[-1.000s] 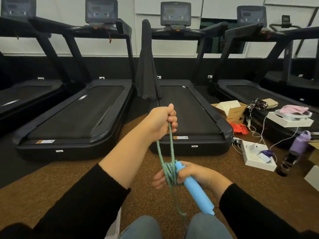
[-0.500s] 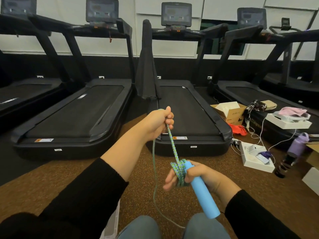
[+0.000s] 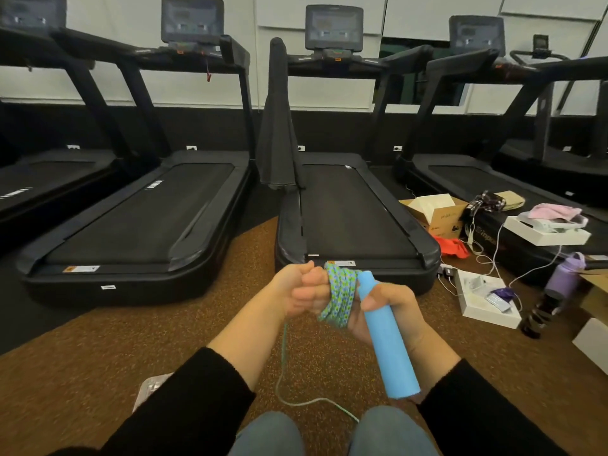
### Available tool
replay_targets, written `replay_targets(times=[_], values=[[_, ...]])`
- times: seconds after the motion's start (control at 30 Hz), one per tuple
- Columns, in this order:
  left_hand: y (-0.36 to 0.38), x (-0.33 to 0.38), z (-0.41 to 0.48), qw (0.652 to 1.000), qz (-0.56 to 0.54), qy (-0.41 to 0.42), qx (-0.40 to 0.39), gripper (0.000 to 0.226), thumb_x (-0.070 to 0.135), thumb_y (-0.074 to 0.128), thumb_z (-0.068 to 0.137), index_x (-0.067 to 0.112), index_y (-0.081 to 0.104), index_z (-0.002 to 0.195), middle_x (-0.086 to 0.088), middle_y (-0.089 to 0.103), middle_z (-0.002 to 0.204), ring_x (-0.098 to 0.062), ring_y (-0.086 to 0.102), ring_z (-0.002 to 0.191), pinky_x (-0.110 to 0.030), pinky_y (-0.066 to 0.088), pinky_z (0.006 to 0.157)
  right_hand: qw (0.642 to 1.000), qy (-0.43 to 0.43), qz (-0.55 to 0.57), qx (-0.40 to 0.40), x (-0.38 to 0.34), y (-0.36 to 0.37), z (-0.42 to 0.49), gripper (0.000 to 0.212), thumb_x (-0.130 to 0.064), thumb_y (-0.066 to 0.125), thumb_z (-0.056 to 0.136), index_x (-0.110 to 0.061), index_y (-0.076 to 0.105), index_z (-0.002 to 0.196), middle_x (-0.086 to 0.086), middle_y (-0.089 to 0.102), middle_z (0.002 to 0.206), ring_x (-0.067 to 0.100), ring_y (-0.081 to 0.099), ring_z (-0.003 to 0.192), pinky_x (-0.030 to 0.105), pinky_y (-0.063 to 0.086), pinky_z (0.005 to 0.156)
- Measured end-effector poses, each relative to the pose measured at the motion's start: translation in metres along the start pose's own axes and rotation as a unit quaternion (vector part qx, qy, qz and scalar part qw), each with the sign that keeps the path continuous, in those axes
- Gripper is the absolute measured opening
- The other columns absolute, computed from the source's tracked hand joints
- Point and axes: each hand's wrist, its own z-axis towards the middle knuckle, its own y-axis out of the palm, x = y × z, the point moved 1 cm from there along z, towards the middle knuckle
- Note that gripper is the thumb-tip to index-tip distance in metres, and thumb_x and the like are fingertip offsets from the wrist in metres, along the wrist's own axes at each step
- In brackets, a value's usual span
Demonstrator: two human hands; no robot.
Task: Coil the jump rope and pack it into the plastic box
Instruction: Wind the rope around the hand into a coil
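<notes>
Centre frame, the left hand, lowered since the earlier frame, clenches a strand against the green-blue braided jump rope coiled round the right hand, which grasps the blue foam handle; open brown carpet flanks them.

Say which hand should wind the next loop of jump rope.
Left: the left hand grips the loose green-and-blue braided rope beside the coil; the right hand is busy holding the blue foam handle.
</notes>
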Motion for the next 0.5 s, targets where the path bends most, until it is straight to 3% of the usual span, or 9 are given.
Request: replay_targets(times=[0.07,0.1,0.13,0.23,0.37,0.5], values=[[0.0,-0.01,0.0,0.999,-0.021,0.041,0.019,0.078,0.029,-0.001,0.102,-0.015,0.062,0.095,-0.031,0.065,0.09,-0.032,0.067,0.085,-0.038,0.054,0.08,0.994,-0.055,0.075,-0.051,-0.006,0.017,-0.002,0.071,-0.01,0.06,0.068,0.014,0.041,0.132,0.03,0.052,0.127,0.04,0.05,0.119,0.043,0.036,0.105],[-0.001,-0.018,0.009,0.997,-0.037,0.037,0.048,0.067,0.027,0.007,0.104,-0.01,0.063,0.102,-0.024,0.065,0.094,-0.029,0.066,0.086,-0.04,0.054,0.084,0.99,-0.065,0.106,-0.064,-0.008,0.019,-0.001,0.067,-0.009,0.053,0.072,0.013,0.039,0.134,0.03,0.05,0.133,0.039,0.049,0.124,0.044,0.036,0.108],[-0.004,-0.022,0.016,0.994,-0.064,0.005,0.092,0.055,0.024,0.014,0.103,-0.002,0.062,0.101,-0.015,0.064,0.087,-0.022,0.064,0.077,-0.036,0.055,0.08,0.987,-0.068,0.13,-0.069,-0.009,0.018,-0.001,0.067,-0.008,0.05,0.074,0.012,0.037,0.136,0.031,0.047,0.136,0.038,0.047,0.128,0.045,0.033,0.111],[-0.011,-0.046,0.022,0.971,-0.204,0.028,0.121,0.038,0.024,0.024,0.103,0.006,0.049,0.082,-0.001,0.047,0.048,-0.011,0.052,0.041,-0.022,0.054,0.05,0.988,-0.066,0.131,-0.037,-0.013,0.007,-0.002,0.07,-0.009,0.052,0.073,0.011,0.035,0.138,0.031,0.041,0.141,0.038,0.041,0.133,0.043,0.026,0.115],[-0.001,-0.063,0.013,0.962,-0.25,0.048,0.103,0.042,0.027,0.027,0.103,0.011,0.037,0.064,0.001,0.041,0.045,-0.012,0.048,0.046,-0.023,0.055,0.055,0.989,-0.073,0.121,0.032,-0.014,-0.005,-0.002,0.075,-0.014,0.057,0.07,0.008,0.036,0.139,0.027,0.036,0.146,0.036,0.036,0.137,0.042,0.023,0.115],[0.006,-0.067,0.009,0.954,-0.254,0.093,0.128,0.042,0.027,0.029,0.102,0.012,0.036,0.063,0.001,0.043,0.042,-0.013,0.059,0.049,-0.027,0.052,0.063,0.987,-0.093,0.12,0.058,-0.016,-0.01,0.002,0.081,-0.017,0.066,0.061,0.005,0.044,0.136,0.025,0.044,0.142,0.035,0.042,0.134,0.043,0.028,0.112]])
